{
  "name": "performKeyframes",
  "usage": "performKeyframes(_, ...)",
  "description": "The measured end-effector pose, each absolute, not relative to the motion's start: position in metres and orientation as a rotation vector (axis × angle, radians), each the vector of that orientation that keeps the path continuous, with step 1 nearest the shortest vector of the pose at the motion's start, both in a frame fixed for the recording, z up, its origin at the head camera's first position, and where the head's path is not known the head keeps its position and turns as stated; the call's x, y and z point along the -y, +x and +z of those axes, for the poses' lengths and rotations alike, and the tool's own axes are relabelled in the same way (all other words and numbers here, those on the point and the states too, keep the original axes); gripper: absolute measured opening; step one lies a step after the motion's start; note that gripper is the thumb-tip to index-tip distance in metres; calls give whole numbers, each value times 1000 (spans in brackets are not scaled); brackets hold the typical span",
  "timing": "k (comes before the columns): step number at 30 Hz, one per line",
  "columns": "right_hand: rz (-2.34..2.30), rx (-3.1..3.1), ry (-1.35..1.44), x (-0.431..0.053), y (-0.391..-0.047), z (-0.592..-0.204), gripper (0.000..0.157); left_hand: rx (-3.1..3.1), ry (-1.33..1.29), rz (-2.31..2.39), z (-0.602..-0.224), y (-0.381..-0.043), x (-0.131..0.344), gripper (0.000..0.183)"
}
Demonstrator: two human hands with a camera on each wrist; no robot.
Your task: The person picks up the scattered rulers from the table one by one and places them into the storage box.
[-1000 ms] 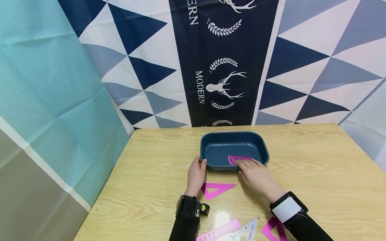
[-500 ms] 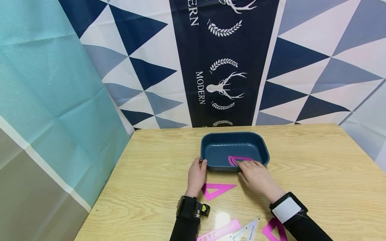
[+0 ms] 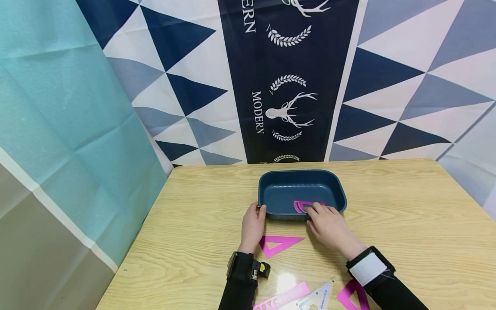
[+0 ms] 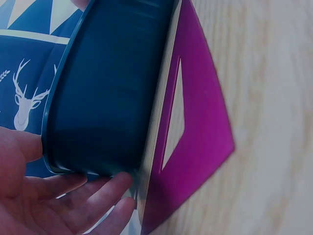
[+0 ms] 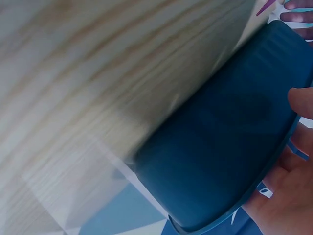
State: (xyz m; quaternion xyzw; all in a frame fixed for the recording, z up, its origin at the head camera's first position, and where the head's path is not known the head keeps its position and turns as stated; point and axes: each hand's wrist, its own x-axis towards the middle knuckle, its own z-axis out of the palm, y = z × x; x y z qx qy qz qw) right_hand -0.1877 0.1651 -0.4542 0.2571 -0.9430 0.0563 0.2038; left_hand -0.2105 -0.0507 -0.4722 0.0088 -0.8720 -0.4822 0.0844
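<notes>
A dark blue rectangular plastic tray (image 3: 286, 191) stands at the back of the table. My left hand (image 3: 252, 226) grips its front left corner, with the thumb at the rim and the fingers along the outer wall. Over the front rim, towards the right, my right hand (image 3: 331, 226) holds the edge; its thumb (image 5: 301, 102) is against the outside and its fingers reach inside. Lying in the tray is a small pink drawing template with a curved scale (image 3: 298, 206), partly hidden by the right fingers. A magenta set square (image 3: 289, 241) lies flat just in front of the tray.
Nearer the front edge of view lie a pink ruler (image 3: 284, 297), a clear set square (image 3: 323, 293) and another magenta set square (image 3: 362, 296), partly under the right forearm. A patterned curtain (image 3: 286, 107) hangs behind the wooden table (image 3: 407, 206).
The right hand's fingers have shifted slightly over the tray's front rim. The left hand, the tray and the pieces on the table look the same.
</notes>
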Motion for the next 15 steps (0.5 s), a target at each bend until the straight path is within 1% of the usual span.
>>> performKeyframes(6, 198, 2578, 732, -167, -190, -451, 13, 2605, 35, -1460, -472, -210, 51, 38)
performKeyframes(15, 313, 2469, 758, -172, -195, -444, 8, 2603, 34, -1472, -471, -210, 51, 38)
